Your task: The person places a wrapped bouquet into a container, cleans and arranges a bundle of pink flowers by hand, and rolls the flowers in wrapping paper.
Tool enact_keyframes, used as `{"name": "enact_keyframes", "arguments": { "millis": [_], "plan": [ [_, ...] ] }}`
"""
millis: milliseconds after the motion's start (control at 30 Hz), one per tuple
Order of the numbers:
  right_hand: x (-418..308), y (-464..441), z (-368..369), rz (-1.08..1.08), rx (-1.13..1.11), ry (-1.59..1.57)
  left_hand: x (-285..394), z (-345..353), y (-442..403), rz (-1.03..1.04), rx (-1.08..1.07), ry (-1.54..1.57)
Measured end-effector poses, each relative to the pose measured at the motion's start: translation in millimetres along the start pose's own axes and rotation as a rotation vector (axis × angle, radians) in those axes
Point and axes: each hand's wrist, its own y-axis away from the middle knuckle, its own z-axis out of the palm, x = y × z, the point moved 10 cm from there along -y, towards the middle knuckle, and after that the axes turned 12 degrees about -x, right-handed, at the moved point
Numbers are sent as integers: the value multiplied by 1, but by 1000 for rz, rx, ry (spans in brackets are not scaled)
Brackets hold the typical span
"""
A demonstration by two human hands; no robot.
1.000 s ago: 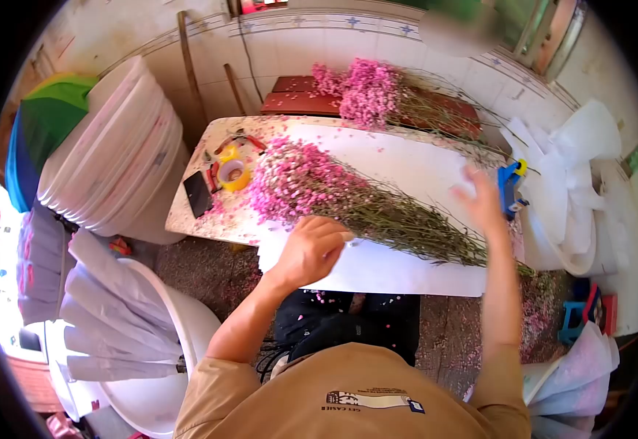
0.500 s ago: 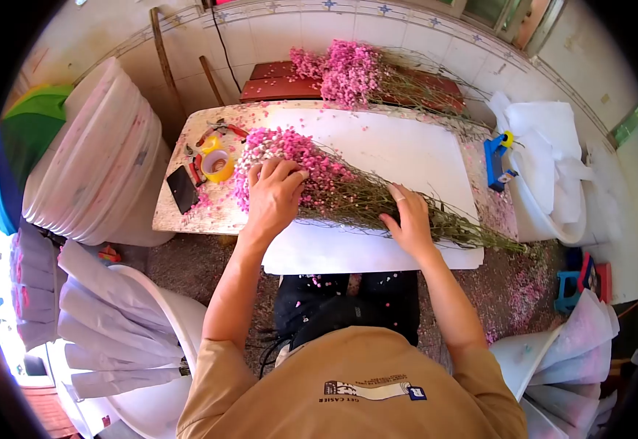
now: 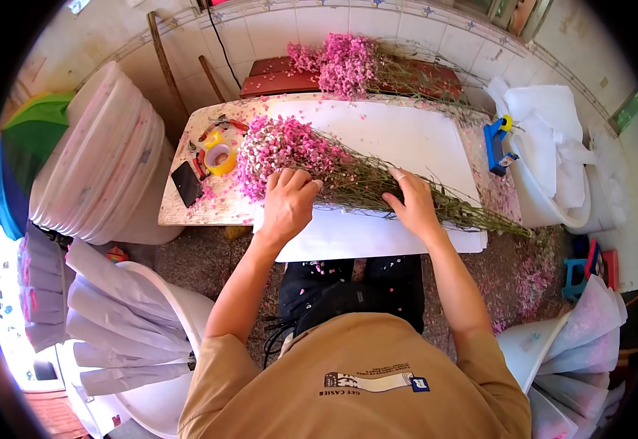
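A bunch of pink baby's breath (image 3: pixel 286 150) lies slantwise across white paper (image 3: pixel 407 143) on the worktable, blossoms to the left and thin green stems to the right. My left hand (image 3: pixel 289 205) has its fingers curled into the bunch along the near edge, just below the blossoms; its fingertips are partly hidden. Farther right, my right hand (image 3: pixel 412 205) grips the stems from the near side, fingers over the top and thumb apart from them, with a ring on one finger.
Left on the table are a phone (image 3: pixel 186 184), a yellow tape roll (image 3: pixel 220 159) and red-handled cutters (image 3: pixel 200 164). A blue tape dispenser (image 3: pixel 496 148) stands at the right edge. More pink flowers (image 3: pixel 347 66) rest behind on a red bench. Stacked white tubs (image 3: pixel 99 161) and wrapped-bouquet buckets (image 3: pixel 161 293) flank me.
My left hand has moved from on top of the blossoms down toward the near edge of the bunch, its fingers more curled. The right hand stays at the stems.
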Motion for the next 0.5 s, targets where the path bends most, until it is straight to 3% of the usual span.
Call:
{"name": "enact_keyframes", "arguments": {
  "millis": [333, 500],
  "plan": [
    [3, 1, 4, -23, -30, -36, 29, 12, -22, 241, -241, -198],
    [4, 7, 6, -6, -23, -7, 41, -10, -30, 335, -235, -188]
  ]
}}
